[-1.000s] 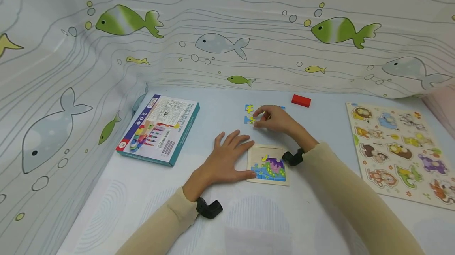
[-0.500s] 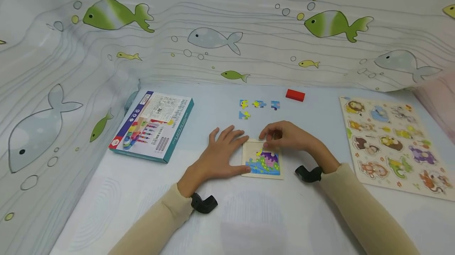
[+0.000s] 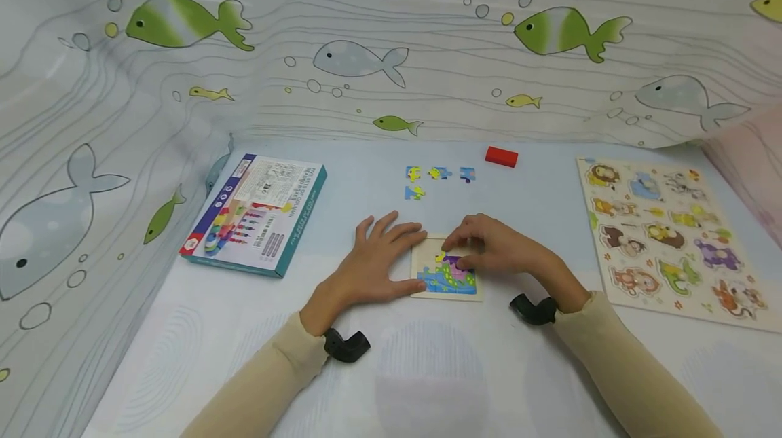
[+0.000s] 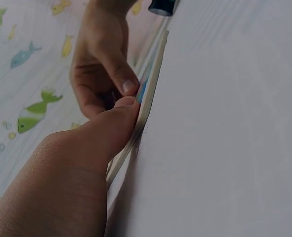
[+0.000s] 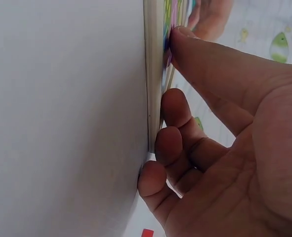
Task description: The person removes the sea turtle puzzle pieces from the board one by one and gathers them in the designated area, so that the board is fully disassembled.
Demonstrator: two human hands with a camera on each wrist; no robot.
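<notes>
A small square wooden puzzle tray [image 3: 449, 297] lies on the table, its lower part filled with jigsaw pieces of a blue, green and purple picture [image 3: 441, 283]. My left hand [image 3: 375, 265] rests at the tray's left side, fingers spread, with the thumb [image 4: 118, 121] on the rim. Over the tray's upper right is my right hand [image 3: 501, 244], its thumb and fingers bent around a puzzle piece [image 4: 110, 98]. That piece is mostly hidden; only a dark purple bit shows in the left wrist view. The other right fingertips [image 5: 168, 145] are right at the tray's edge.
Several loose puzzle pieces [image 3: 439, 173] lie beyond the tray. A red block [image 3: 501, 157] is at the back. To the left lies a boxed toy set [image 3: 256, 214], and on the right a large wooden animal board [image 3: 666, 241]. A fish-patterned sheet [image 3: 452, 17] rises behind.
My right hand has come from the loose pieces back toward me with a puzzle piece and is now over the tray's upper right. My left hand stays at the tray's side. The head view has shifted slightly.
</notes>
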